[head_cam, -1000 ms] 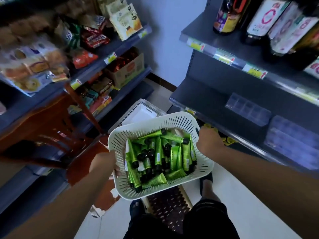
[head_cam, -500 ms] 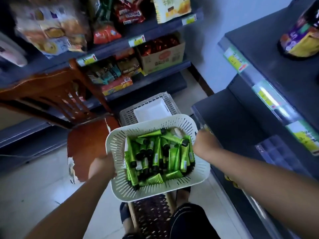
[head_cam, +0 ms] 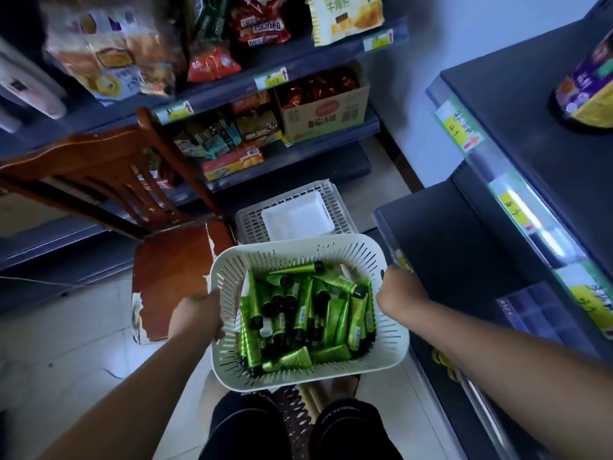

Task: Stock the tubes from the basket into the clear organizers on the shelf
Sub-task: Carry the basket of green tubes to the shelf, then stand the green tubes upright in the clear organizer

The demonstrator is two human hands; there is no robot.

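Note:
A white slotted basket [head_cam: 394, 346] is held in front of me over my knees. It is filled with several green tubes [head_cam: 300, 313] with black caps. My left hand [head_cam: 195, 313] grips the basket's left rim. My right hand [head_cam: 399, 290] grips its right rim. A clear compartmented organizer [head_cam: 544, 313] lies on the dark shelf [head_cam: 447, 247] to my right, partly hidden under the shelf above.
A brown wooden chair [head_cam: 172, 267] stands at my left, touching distance from the basket. A second white basket with a white tray [head_cam: 295, 214] sits on the floor ahead. Snack shelves [head_cam: 298, 64] fill the far left. A bottle [head_cam: 587, 88] stands on the upper right shelf.
The view has swung left and down, so the right shelf and organizers have slid to the frame's edge. Both hands keep their hold on the basket, which stays in front of me.

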